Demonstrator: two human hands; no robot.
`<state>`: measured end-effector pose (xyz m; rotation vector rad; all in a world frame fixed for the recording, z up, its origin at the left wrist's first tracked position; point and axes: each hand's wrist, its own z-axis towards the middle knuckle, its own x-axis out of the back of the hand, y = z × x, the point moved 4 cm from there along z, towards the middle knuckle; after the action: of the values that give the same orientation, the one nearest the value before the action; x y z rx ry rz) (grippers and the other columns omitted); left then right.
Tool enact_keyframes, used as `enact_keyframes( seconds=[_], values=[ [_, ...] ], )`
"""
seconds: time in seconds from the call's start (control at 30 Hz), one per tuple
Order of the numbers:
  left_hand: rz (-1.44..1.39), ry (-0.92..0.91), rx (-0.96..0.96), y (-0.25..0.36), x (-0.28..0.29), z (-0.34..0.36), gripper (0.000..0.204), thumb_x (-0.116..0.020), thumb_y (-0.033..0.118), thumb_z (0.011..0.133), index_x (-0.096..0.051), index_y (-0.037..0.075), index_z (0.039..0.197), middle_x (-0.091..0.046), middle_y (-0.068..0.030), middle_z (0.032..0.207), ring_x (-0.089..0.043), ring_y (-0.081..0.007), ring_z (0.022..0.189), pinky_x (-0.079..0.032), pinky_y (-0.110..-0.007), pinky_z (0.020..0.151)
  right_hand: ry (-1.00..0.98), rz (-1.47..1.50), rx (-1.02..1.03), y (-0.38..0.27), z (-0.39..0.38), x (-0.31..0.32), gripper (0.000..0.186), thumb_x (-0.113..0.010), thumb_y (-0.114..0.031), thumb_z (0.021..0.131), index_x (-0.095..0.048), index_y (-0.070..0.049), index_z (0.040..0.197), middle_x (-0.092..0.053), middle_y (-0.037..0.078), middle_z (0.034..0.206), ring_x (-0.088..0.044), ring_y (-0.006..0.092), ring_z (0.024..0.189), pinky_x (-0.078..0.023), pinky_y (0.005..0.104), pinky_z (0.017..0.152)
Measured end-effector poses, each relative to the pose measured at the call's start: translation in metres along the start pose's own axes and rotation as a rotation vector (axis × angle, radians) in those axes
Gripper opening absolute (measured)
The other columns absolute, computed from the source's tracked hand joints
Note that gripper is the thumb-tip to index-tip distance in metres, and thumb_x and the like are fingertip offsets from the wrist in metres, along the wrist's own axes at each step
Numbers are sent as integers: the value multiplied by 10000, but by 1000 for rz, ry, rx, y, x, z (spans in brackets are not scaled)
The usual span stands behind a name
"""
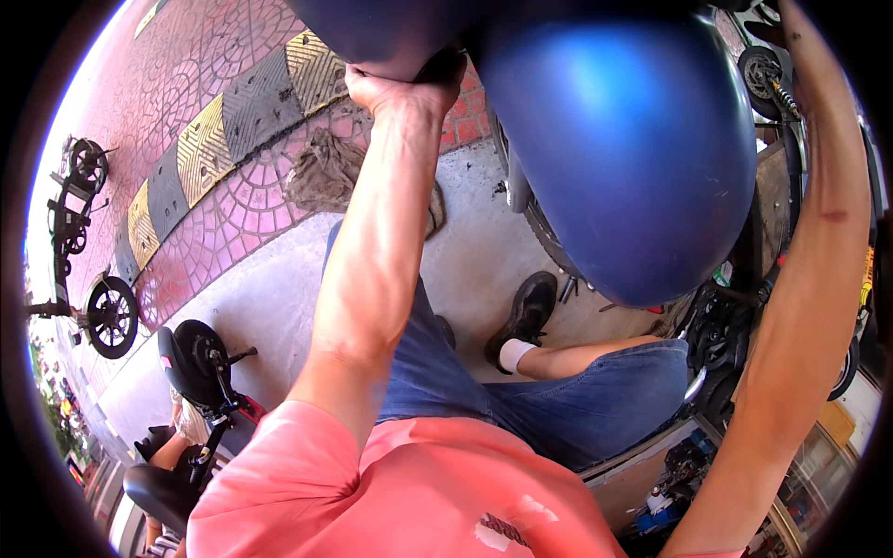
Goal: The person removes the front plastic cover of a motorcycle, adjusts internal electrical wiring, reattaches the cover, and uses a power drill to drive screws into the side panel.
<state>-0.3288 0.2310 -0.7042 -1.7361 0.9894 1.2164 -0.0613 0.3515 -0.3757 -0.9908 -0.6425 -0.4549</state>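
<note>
Some of the left hand (402, 90) hides behind a dark shell (377, 33).

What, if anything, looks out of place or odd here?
The crumpled brownish cloth stands out: it lies bunched on the ground beside the yellow-and-dark striped ramp, as if dropped. Also, what look like small metal pieces lie loose on the floor near the black shoe, perhaps easy to step on.

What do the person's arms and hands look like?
The left hand is bare, with no glove or watch showing. The left arm comes out of a short, coral-pink sleeve. The right arm is bare too, with a small dark mark on it. The right hand is hard to make out near the picture's edge.
</note>
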Motion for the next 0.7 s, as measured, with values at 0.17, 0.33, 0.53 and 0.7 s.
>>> enact_keyframes(
  seconds=[0.17, 0.33, 0.53, 0.7],
  values=[
    [234, 327, -39, -22, -23, -31, 820, -382, 721, 929, -593, 111, 1435, -619, -166, 1407, -582, -405, 1267, -450, -614, 1123, 19, 65, -36, 12, 3, -1, 661, -379, -571, 1101, -453, -85, 1544, -573, 134, 1420, -588, 268, 1222, -529, 441, 993],
    [255, 345, 124, -3, -32, -49, 934, -279, 838, 957, -517, 107, 1487, -609, -168, 1428, -598, -357, 1300, -488, -604, 1041, 25, 153, -97, 19, 11, 0, 664, -359, -566, 1114, -424, -89, 1571, -551, 135, 1466, -575, 272, 1279, -524, 450, 1031],
    [-75, 276, 6, -25, -27, -40, 933, -331, 823, 955, -577, 56, 1427, -613, -200, 1457, -581, -397, 1342, -450, -631, 1131, 24, 232, -182, 12, 27, 6, 669, -335, -561, 1128, -389, -93, 1604, -524, 135, 1522, -559, 276, 1347, -517, 460, 1076],
    [-214, 395, -195, -26, -21, -32, 876, -362, 783, 1005, -573, -4, 1326, -702, -204, 1245, -700, -352, 1139, -558, -515, 1046, 30, 257, -294, 16, 35, 4, 673, -315, -556, 1141, -360, -97, 1630, -502, 135, 1568, -546, 279, 1404, -511, 468, 1114]
  ],
)
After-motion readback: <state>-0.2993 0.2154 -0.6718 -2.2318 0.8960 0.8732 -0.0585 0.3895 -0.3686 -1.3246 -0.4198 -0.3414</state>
